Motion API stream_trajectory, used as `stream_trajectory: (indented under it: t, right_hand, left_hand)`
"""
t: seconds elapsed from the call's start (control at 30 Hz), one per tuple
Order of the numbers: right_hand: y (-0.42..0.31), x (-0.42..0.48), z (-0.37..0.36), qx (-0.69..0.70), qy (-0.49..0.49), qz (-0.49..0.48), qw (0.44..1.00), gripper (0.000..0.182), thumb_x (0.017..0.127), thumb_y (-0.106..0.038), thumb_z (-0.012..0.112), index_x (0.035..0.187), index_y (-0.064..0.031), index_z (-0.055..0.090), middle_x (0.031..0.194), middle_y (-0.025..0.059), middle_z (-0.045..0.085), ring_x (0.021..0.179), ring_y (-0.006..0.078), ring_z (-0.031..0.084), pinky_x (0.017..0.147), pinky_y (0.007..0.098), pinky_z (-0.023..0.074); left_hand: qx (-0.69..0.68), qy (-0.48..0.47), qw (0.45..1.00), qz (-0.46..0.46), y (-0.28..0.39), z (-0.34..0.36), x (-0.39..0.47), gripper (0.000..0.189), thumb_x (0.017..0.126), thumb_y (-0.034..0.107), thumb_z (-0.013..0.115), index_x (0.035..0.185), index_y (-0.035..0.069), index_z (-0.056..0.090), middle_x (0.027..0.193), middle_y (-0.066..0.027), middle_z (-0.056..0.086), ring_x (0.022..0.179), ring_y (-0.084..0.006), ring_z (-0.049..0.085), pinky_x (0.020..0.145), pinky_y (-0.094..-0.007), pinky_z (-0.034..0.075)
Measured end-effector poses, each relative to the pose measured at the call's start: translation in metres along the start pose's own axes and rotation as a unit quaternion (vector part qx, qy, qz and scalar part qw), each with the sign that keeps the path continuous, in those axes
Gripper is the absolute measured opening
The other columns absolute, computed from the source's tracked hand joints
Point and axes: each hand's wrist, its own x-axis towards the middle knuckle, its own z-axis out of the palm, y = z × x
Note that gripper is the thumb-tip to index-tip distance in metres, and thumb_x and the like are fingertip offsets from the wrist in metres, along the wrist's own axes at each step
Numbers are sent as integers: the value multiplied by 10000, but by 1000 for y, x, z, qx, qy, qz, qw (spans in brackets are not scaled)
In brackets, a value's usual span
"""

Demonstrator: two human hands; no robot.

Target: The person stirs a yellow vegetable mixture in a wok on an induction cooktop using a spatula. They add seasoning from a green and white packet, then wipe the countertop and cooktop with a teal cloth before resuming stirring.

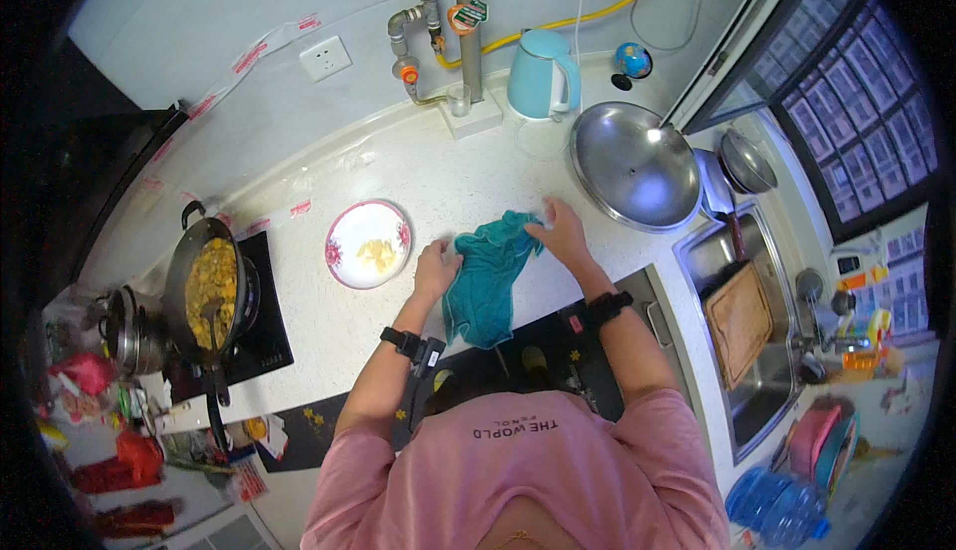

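Note:
A teal-green cloth [485, 281] lies rumpled on the white countertop [314, 333], its lower end reaching the front edge. At its left edge is my left hand [435, 272], with thumb and fingers bent beside the fabric. My right hand [564, 238] meets the upper right corner, its thumb against the cloth and its fingertips blurred. Whether either hand grips the fabric is hard to make out. Left of the cloth stands a white plate [347, 244] with a pink rim and flower pattern, holding pale yellow slices [376, 253].
A wok [179, 251] of yellowish food with a spatula sits on the cooktop [272, 326] at left. At right are a large metal lid [635, 165], a light-blue kettle [543, 76], a cleaver [717, 184], and a sink [747, 229] with a wooden cutting board [739, 318].

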Motion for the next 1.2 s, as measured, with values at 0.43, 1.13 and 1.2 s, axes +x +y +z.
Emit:
stream_trajectory:
  t: [0.43,1.13,1.2]
  right_hand:
    - [65,-46,58,260,-284,144,912,204,842,-211,730,783,-18,699,696,76,686,602,160,674,518,272,547]
    - [23,18,-22,574,-329,272,699,248,905,-187,703,1075,-27,621,1008,102,676,887,213,664,813,366,541]
    - [18,36,-34,523,-309,201,769,213,894,-149,702,1043,-25,614,963,86,668,834,184,651,758,338,534]
  left_hand:
    - [-203,32,959,-193,50,55,-25,237,912,257,637,937,25,678,811,-62,679,790,-195,643,748,-337,511]
    - [-569,143,795,-155,130,-37,-57,208,908,112,657,759,143,516,718,29,543,660,-85,500,625,-267,442]
    - [-567,180,788,-159,131,-39,-56,271,882,62,675,708,143,484,684,22,551,643,-82,511,607,-256,443]
